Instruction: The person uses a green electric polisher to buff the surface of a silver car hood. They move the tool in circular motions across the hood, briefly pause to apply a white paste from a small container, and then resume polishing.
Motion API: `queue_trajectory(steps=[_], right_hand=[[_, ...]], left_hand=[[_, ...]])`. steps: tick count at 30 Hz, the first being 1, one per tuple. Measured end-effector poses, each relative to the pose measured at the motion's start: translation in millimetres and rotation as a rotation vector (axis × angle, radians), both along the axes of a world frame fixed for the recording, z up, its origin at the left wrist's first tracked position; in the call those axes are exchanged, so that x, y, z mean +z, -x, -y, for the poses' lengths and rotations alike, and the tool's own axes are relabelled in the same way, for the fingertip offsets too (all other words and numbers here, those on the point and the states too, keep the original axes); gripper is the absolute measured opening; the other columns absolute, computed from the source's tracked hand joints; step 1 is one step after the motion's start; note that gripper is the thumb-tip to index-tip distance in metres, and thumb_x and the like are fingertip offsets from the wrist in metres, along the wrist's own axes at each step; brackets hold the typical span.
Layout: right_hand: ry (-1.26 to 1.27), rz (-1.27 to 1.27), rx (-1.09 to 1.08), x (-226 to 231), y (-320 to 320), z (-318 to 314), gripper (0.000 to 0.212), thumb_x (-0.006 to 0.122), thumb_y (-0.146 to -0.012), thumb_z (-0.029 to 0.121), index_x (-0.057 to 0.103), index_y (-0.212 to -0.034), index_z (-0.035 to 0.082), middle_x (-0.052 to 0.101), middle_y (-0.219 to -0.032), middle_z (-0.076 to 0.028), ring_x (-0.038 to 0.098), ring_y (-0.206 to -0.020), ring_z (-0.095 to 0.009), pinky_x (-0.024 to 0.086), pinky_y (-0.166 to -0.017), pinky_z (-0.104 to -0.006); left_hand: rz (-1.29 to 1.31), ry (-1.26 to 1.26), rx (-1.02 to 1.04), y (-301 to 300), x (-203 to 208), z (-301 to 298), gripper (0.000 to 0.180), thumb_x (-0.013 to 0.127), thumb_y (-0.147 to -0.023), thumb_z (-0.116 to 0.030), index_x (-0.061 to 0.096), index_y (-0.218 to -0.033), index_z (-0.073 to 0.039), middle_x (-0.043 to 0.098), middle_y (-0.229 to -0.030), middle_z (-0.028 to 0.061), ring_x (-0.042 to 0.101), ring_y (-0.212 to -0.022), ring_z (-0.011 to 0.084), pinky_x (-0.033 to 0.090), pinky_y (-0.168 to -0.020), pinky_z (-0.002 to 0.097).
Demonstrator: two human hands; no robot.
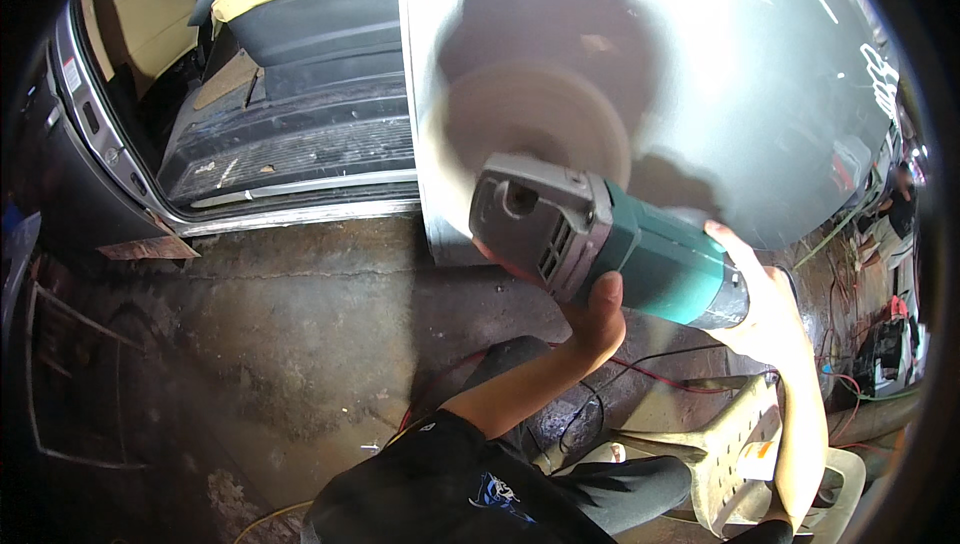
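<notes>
Fingers [727, 241] of the right hand [768, 309] wrap the rear of the polisher [660, 259], centre frame; the left hand's [595, 326] thumb braces it, other digits hidden, state indeterminate. Level, even pressure would suit the blurred pad [540, 109] against the silver panel [750, 74].

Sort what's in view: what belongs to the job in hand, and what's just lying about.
In the job:
- power tool, held in the left hand and right hand
- disc, blurred
- silver panel

Apparently lying about:
- beige chair
- black cable, though I can't tell whether it feeds the tool
</notes>
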State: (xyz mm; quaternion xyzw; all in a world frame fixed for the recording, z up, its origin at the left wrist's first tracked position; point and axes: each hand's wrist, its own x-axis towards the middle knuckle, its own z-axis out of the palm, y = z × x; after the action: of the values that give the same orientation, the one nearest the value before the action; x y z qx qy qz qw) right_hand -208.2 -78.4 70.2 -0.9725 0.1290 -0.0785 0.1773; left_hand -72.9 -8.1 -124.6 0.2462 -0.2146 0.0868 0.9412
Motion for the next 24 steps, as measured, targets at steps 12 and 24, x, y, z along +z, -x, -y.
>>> queue_trajectory(steps=[12,24], right_hand=[[-0.225,0.371,-0.044,44,-24,-16,0.108,0.083,-0.055,0.001,0.036,-0.152,0.007,0.052,-0.144,-0.016,0.046,-0.138,-0.028,0.034,-0.117,-0.0397],[-0.287,0.247,0.035,-36,-9,16,0.102,0.086,-0.066,0.007,0.035,-0.153,0.017,0.058,-0.139,-0.016,0.054,-0.132,-0.037,0.043,-0.11,-0.0423]], left_hand=[[0.488,0.064,0.016,-69,159,-36,0.123,0.076,-0.088,-0.022,-0.027,-0.155,-0.017,0.014,-0.159,0.0222,0.038,-0.135,0.029,0.038,-0.11,0.0452],[0.141,-0.166,0.164,-16,101,-36,0.105,0.075,-0.088,-0.029,-0.002,-0.157,-0.008,0.033,-0.149,0.02,0.041,-0.133,0.0282,0.037,-0.11,0.0454]])
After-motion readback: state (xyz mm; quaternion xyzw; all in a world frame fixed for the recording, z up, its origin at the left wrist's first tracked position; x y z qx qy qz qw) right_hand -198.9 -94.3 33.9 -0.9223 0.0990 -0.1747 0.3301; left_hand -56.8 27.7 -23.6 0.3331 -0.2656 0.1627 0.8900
